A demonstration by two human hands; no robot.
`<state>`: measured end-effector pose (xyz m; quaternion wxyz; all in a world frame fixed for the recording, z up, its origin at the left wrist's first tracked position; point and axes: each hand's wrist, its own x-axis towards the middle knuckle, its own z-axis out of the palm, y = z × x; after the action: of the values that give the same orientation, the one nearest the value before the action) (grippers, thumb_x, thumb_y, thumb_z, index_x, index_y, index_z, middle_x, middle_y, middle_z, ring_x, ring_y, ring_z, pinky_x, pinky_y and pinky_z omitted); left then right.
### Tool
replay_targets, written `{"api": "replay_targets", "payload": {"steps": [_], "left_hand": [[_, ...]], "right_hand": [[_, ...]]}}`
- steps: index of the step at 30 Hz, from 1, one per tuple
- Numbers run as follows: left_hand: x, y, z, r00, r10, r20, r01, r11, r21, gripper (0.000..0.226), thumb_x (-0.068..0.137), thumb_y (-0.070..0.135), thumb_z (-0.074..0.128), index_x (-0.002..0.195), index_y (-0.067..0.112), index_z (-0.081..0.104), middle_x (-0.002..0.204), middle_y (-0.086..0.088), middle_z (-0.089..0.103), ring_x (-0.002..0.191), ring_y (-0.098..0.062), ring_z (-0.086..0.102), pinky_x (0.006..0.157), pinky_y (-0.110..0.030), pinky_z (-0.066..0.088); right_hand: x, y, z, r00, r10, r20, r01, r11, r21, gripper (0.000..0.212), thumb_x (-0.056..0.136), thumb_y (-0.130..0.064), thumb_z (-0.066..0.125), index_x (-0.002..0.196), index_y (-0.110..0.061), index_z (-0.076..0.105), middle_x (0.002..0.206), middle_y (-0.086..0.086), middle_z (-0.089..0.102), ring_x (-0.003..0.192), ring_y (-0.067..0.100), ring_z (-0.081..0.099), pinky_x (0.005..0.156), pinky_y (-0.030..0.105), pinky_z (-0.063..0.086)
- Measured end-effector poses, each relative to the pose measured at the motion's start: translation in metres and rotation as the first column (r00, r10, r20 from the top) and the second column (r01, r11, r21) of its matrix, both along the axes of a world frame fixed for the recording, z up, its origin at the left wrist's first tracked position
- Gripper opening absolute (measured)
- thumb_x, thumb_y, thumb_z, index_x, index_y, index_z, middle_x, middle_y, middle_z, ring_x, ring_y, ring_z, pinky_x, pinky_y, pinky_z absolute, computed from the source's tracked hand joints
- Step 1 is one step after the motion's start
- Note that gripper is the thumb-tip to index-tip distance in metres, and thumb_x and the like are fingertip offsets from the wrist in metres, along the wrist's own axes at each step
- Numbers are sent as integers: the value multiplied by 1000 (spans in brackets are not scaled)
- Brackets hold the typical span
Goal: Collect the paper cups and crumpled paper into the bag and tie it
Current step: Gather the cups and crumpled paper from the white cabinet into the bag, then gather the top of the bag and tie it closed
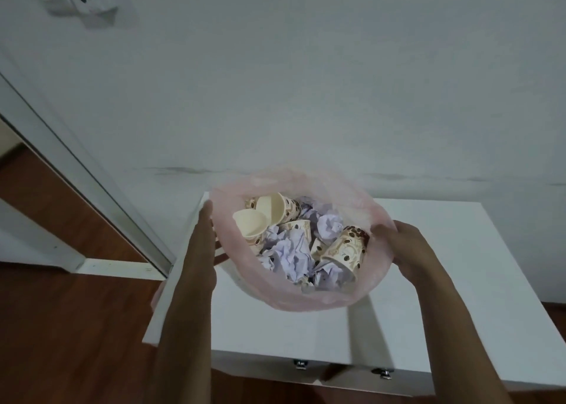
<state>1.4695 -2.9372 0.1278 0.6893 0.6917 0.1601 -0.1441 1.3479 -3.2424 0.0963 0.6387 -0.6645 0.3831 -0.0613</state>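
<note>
A thin pink plastic bag [306, 299] stands open on the white cabinet top [459, 281]. Inside it lie several paper cups [277, 209] printed with brown beans, mixed with crumpled balls of pale paper [294, 255]. My left hand [200, 250] is pressed flat against the bag's left rim, fingers pointing away from me. My right hand [404, 244] pinches the right rim of the bag, fingers curled over the plastic. The bag's mouth is wide and blurred at the far edge.
The cabinet stands against a white wall [306, 97]; two metal knobs [300, 364] show on its front. Dark wooden floor [76, 327] lies to the left, with a white door frame [76, 164] beside it.
</note>
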Motion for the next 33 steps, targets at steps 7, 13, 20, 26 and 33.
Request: {"api": "replay_targets", "payload": {"steps": [7,13,20,26,33], "left_hand": [[27,19,9,983,-149,-105,130,977,-170,54,95,54,48,112,6,66,102,-13,72,98,-28,66,73,-39,53],[59,18,59,933,-95,347,75,995,72,11,90,6,61,79,7,62,70,-6,66,67,-19,63,60,-26,54],[94,42,123,789,148,597,-394,867,305,19,74,13,65,62,14,50,66,-4,55,68,-33,67,60,-46,60],[101,51,129,857,-124,500,-267,722,638,23,75,30,70,64,12,60,51,1,62,47,-26,65,61,-30,53],[104,58,119,956,-184,230,-55,656,753,29,76,32,75,72,5,64,49,-12,58,49,-25,57,57,-25,40]], "right_hand": [[11,-2,22,971,-87,221,-2,928,372,26,87,-11,67,106,5,62,97,18,52,90,29,53,77,40,46],[30,-1,88,892,-112,437,69,991,114,4,85,-1,69,89,-1,69,79,12,68,64,18,63,59,26,53],[39,-21,160,858,-143,494,441,699,-563,8,73,-11,66,80,-15,66,60,-1,64,43,11,62,43,5,38],[43,-48,165,947,-180,267,306,765,-567,6,77,-5,67,78,-10,68,55,8,62,28,10,57,31,13,42],[34,-65,153,983,-166,79,183,846,-500,13,75,-11,80,73,-4,70,57,9,62,32,14,60,36,20,52]]}}
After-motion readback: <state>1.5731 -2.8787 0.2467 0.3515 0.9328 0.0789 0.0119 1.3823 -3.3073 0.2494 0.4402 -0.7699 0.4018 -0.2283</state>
